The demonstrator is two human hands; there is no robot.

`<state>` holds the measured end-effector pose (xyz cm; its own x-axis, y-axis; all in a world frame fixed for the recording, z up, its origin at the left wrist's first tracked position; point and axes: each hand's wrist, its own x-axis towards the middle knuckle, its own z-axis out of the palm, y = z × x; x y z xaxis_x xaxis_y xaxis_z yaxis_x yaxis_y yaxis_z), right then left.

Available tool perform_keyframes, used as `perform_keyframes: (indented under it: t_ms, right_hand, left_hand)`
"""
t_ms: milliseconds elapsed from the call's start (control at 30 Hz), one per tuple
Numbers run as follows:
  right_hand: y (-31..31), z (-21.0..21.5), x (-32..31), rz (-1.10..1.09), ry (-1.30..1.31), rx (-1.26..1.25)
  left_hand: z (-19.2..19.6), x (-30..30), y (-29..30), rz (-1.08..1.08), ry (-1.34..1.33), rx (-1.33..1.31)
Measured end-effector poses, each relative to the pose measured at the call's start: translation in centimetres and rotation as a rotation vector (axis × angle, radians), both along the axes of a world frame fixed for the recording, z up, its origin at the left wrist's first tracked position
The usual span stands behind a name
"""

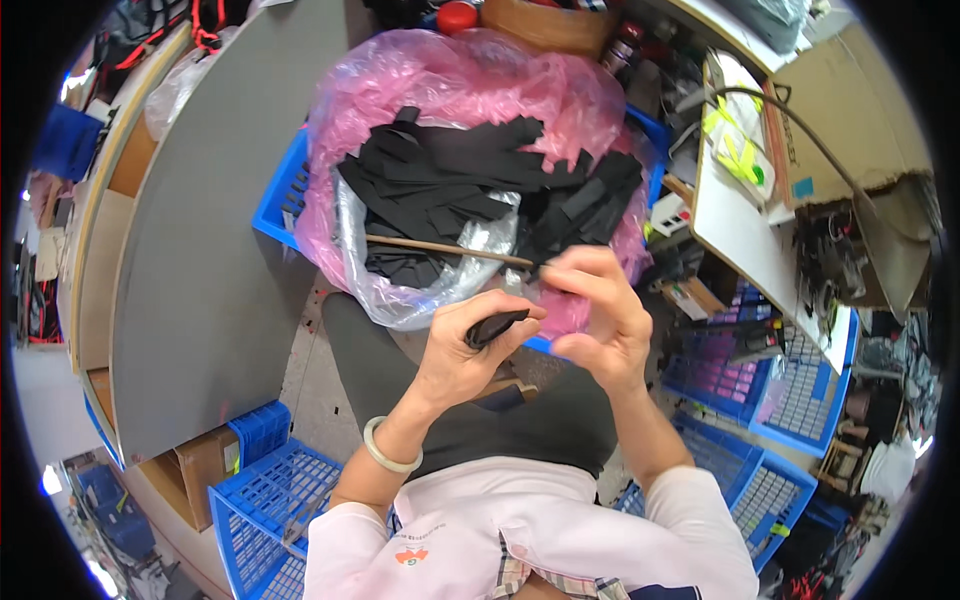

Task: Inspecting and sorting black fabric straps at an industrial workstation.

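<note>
Handling a small black piece [495, 328]: left hand [455, 350] grasping it, piece at the near edge of the blue crate [268, 215]. Right hand [608, 318] beside it, thumb and fingers parted, no held thing visible. Black strips [450, 160] heaped in the crate, inside a pink plastic bag [350, 90] that bulges over the far edge. Brown stick [440, 247] slanting across the near half, right end close to the right fingertips; contact cannot be told. Step, as judged: piece being worked between both hands. Next move probably calls for right thumb and fingers closing on its free end, left grip steady.
</note>
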<state>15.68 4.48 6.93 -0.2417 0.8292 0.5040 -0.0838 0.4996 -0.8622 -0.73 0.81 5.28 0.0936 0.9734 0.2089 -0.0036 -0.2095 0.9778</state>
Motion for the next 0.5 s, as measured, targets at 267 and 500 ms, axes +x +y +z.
perform_keyframes:
  t_ms: [267, 500]
  right_hand:
    - [3.4, 1.3, -1.6, 0.122, -0.083, -0.214]
    - [7.1, -2.8, -2.5, 0.256, 0.034, -0.671]
  left_hand:
    - [-0.7, 0.9, -1.6, -0.442, -0.594, -0.551]
    - [-2.2, 1.1, -1.6, -0.236, -0.966, -0.823]
